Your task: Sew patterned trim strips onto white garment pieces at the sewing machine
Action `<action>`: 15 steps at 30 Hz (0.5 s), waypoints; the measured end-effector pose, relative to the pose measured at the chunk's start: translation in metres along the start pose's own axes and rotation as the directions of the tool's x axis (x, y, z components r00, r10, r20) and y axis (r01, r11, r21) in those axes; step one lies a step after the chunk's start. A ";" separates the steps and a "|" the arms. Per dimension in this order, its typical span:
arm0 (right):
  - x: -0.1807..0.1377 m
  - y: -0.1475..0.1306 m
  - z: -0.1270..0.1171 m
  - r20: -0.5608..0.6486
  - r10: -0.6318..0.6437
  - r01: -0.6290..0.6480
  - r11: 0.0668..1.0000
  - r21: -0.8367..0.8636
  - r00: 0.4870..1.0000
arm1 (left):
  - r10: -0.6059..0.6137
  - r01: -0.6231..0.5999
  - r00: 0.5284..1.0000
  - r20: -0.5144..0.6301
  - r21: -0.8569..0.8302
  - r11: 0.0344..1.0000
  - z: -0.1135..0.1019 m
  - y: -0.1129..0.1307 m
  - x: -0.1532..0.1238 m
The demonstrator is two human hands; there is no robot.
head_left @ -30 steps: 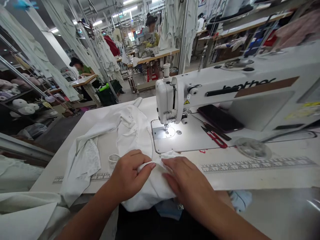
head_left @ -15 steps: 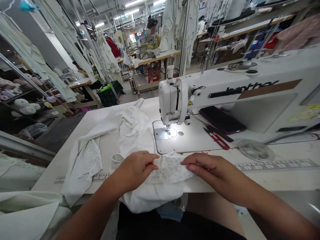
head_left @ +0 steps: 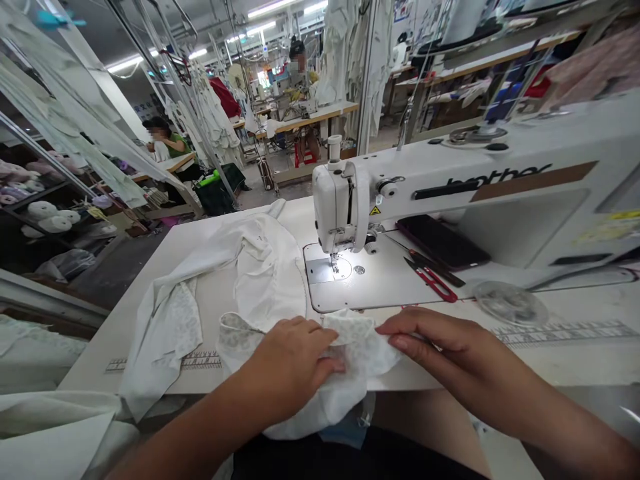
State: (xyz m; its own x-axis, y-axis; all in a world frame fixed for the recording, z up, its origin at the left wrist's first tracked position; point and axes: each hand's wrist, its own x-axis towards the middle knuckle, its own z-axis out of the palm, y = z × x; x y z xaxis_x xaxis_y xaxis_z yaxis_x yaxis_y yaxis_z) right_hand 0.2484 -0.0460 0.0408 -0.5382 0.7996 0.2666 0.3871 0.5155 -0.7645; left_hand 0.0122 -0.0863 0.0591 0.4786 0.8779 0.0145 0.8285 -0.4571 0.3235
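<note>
A white garment (head_left: 265, 273) lies spread over the sewing table (head_left: 550, 360), with a patterned part bunched at the near edge. My left hand (head_left: 293, 357) is closed on that bunched fabric, fingers curled over it. To its right, my right hand (head_left: 440, 343) pinches the same fabric's edge between thumb and fingers. Both hands sit just in front of the white sewing machine (head_left: 450, 187), whose lit needle plate (head_left: 333, 270) is bare.
Red thread snips (head_left: 433, 280), a dark phone (head_left: 443, 241) and a clear round disc (head_left: 510, 301) lie right of the needle. Printed rulers run along the table's near edge. Other people sit at tables at the back left. Hanging white garments and thread-cone shelves fill the left.
My right hand slid right off the fabric pile and now pinches its edge. My left hand has moved over the bunched fabric, which now shows its patterned side.
</note>
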 end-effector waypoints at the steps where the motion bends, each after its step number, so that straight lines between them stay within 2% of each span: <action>1: -0.002 0.001 -0.001 -0.012 -0.012 0.012 1.000 -0.003 1.000 | -0.008 0.008 1.000 -0.020 -0.031 0.999 0.004 0.001 0.000; 3: -0.006 0.003 -0.002 -0.024 -0.043 0.043 0.999 -0.011 0.999 | 0.001 -0.009 0.997 -0.079 -0.106 0.994 0.010 0.001 0.000; 6: -0.008 0.003 -0.002 -0.026 -0.097 0.096 0.995 -0.030 0.995 | 0.079 -0.110 0.989 -0.129 -0.253 0.961 0.013 0.002 0.002; 10: -0.006 -0.003 -0.003 -0.043 -0.137 0.134 0.989 -0.068 0.990 | 0.152 -0.176 0.984 -0.089 -0.434 0.884 0.006 0.006 0.007; 13: -0.007 -0.004 -0.006 -0.089 -0.144 0.133 0.984 -0.122 0.986 | 0.059 -0.110 0.992 -0.115 -0.515 0.850 0.000 0.003 0.006; 15: -0.009 0.001 -0.007 -0.095 -0.087 0.076 0.990 -0.120 0.992 | -0.052 -0.036 0.989 -0.136 -0.575 0.818 -0.003 -0.005 0.000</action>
State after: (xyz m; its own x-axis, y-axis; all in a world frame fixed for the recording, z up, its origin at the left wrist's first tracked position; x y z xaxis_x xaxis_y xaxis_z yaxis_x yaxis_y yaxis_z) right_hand 0.2588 -0.0504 0.0414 -0.4966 0.7772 0.3866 0.4322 0.6076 -0.6664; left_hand 0.0074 -0.0839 0.0600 0.3914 0.9116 0.1261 0.4932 -0.3234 0.8076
